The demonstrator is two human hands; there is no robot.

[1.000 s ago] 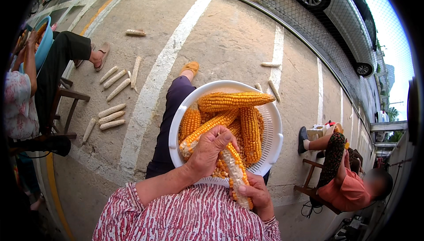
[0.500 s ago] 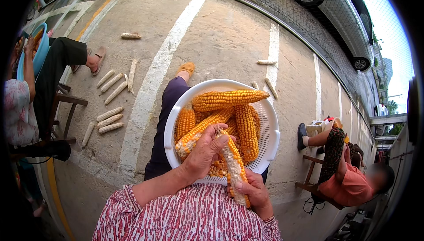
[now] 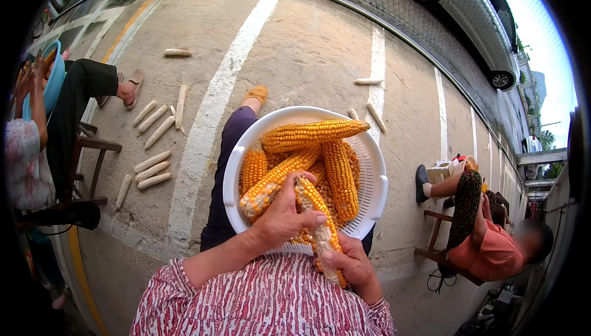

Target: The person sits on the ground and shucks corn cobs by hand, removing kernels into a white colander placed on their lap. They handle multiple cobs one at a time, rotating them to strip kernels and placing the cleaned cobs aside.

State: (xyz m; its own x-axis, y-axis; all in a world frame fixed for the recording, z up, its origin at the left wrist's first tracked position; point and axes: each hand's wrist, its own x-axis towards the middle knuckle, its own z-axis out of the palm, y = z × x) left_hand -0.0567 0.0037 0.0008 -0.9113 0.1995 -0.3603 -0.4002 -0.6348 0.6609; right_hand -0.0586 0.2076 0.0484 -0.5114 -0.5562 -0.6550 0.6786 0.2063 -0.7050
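Observation:
A partly shelled ear of corn [image 3: 321, 230] slants between my two hands, its pale cob bare along one side and yellow kernels along the other. My left hand [image 3: 284, 216] wraps its upper end, thumb lying across the bare strip. Lower down, my right hand [image 3: 349, 264] grips the other end, thumb on the cob. Beneath them, on my lap, rests a white slotted plastic basket [image 3: 377, 197]. Inside lie several ears, among them a full ear [image 3: 314, 135] across the top and a partly stripped ear [image 3: 274, 182]. Loose kernels [image 3: 354, 167] fill the bottom.
Bare cobs [image 3: 152, 170] lie scattered on the concrete at left, with a few others [image 3: 377, 117] at right. One person sits at left with a blue basin [image 3: 55, 80]. Another person [image 3: 486, 250] sits on a stool at right. A mesh fence and parked car [image 3: 474, 22] stand beyond.
My left thumb has shifted down and right across the ear, its fingers now closer around the top end. The right hand keeps its grip. The whole view has shifted slightly.

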